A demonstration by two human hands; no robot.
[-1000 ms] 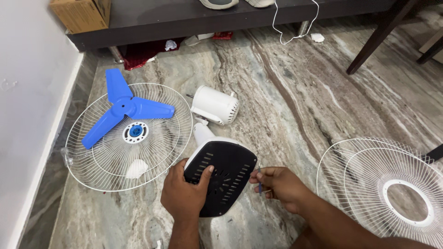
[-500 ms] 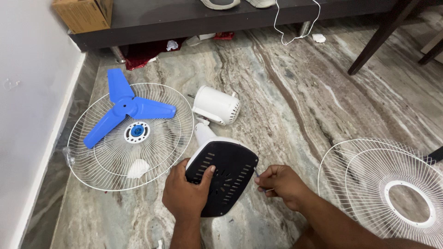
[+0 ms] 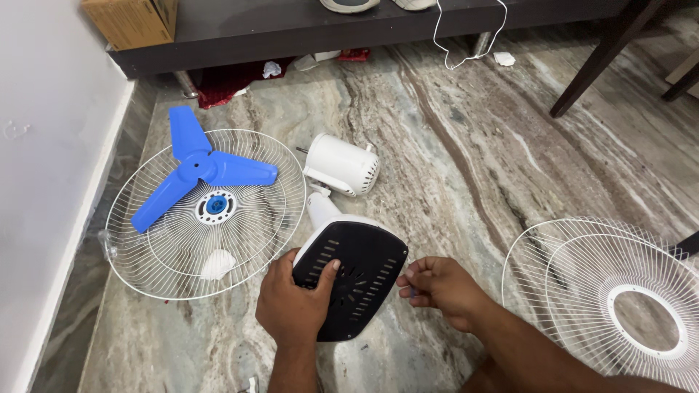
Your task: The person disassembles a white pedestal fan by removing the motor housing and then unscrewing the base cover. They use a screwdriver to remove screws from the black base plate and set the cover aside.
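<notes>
- The fan base (image 3: pixel 353 280) lies low in the middle of the frame on the marble floor (image 3: pixel 466 153), its dark slotted underside turned up toward the camera.
- Its long axis runs from upper left to lower right; the white neck (image 3: pixel 320 207) points up-left to the white motor (image 3: pixel 342 164), which lies on its side with its shaft end toward the left.
- The left hand (image 3: pixel 295 306) grips the base's lower-left edge, thumb pressed on the dark plate, fingers curled under and out of sight.
- The right hand (image 3: pixel 440 286) sits just right of the base, fingers pinched closed on a small bluish thing; what it is I cannot tell.
- Both forearms are cut off by the bottom edge.
- Left of the base lies a white wire guard (image 3: pixel 207 215) with a blue three-blade propeller (image 3: pixel 200 169) resting on it and a small white cap (image 3: pixel 217 264) on its lower part.
- A second guard (image 3: pixel 608 295) lies at lower right, cut by the frame's edge.
- Along the top runs a dark low shelf (image 3: pixel 291 29) with a cardboard box (image 3: pixel 131 18) on it at upper left, red cloth (image 3: pixel 226 80) under it, and a white cord (image 3: pixel 466 44) hanging down.
- A dark furniture leg (image 3: pixel 597 62) slants at upper right.
- A white wall (image 3: pixel 44 145) fills the left side.
</notes>
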